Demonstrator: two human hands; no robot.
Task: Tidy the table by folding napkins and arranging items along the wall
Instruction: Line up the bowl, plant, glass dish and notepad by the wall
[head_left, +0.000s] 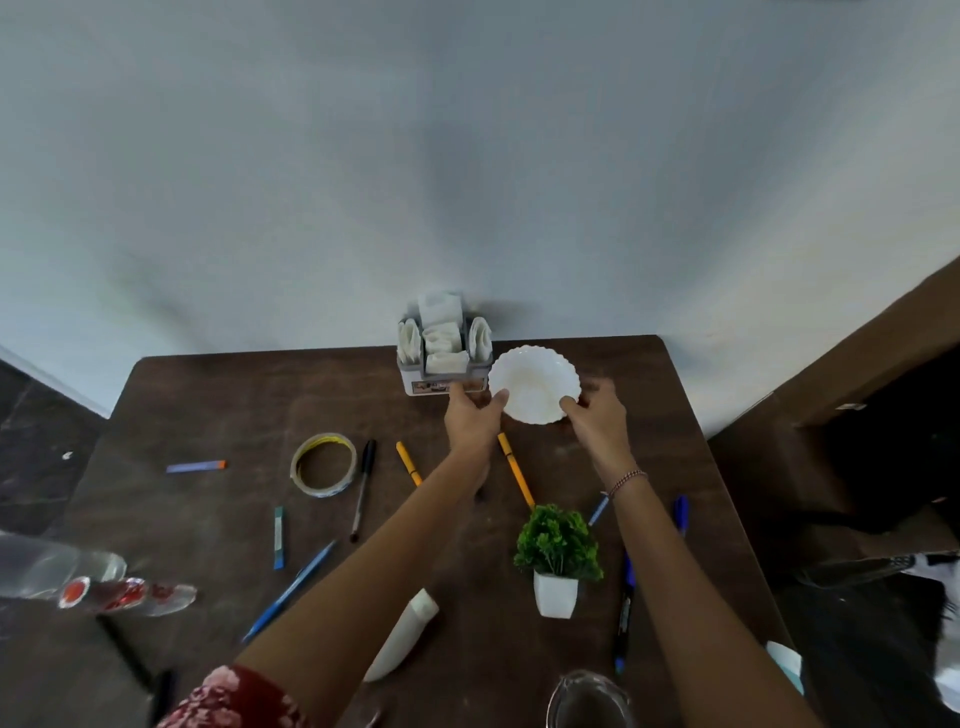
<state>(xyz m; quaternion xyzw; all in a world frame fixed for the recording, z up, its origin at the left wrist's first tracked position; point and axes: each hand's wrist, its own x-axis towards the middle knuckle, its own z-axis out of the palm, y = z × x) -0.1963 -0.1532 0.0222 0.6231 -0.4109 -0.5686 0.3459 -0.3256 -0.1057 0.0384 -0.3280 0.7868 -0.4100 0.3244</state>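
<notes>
**Both hands hold the bowl beside the napkin holder**

Left hand (470, 423) and right hand (597, 421) grasp a white scalloped bowl (530, 382) from opposite sides. The left thumb lies on the bowl's left rim, with the other fingers reaching under or behind it. The right thumb sits on the near right rim, and the right fingers curl round the far side. The bowl lies between the two hands, just past their fingertips, tilted a little toward the camera. Whether it rests on the tabletop (234, 405) cannot be told.

The bowl is at the far edge of the tabletop, near the wall (467, 156). Its left rim is touching or just beside the holder (441, 376), which stands against the wall with folded napkins (441, 332) upright in its compartments.

Nearer the person, yellow pens (515, 475) lie under and between the forearms. A black pen (362, 488) lies beside a tape roll (323, 464) to the left. A small plant (558, 545) in a white pot stands between the arms, and a white tube (402, 639) lies near the left forearm. A clear bottle (93, 587) lies at the left edge.
</notes>
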